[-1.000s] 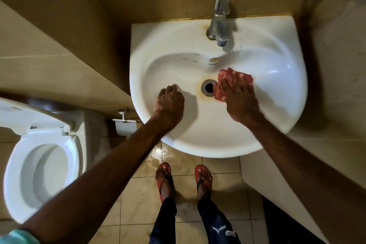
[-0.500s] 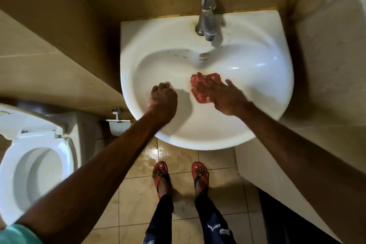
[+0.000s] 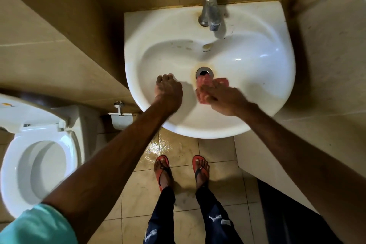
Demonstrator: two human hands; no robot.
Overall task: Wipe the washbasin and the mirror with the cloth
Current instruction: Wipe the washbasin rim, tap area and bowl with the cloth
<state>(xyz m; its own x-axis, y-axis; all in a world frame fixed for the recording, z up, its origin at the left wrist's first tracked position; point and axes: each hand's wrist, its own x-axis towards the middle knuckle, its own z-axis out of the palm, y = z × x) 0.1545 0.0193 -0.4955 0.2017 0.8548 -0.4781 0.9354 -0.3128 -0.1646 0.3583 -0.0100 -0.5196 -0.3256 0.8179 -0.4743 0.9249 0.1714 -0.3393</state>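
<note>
A white washbasin [image 3: 257,31] hangs on the tan wall, with a rust-stained drain [image 3: 204,71] at its middle. A red cloth [image 3: 205,82] lies inside the bowl just below the drain. My right hand [image 3: 223,99] presses flat on the cloth, fingers stretched out and blurred. My left hand [image 3: 168,90] rests on the basin's front left rim, fingers curled over the edge into the bowl. No mirror is in view.
A chrome tap [image 3: 212,4] stands at the back of the basin. A white toilet [image 3: 37,166] with its lid up sits at the left, a small metal bracket [image 3: 120,117] beside it. Tan walls close in both sides. The tiled floor [image 3: 178,148] looks wet.
My right hand has slid the cloth from right of the drain, across it to the left, and now down to the bowl's front below the drain. The left hand stays on the rim.
</note>
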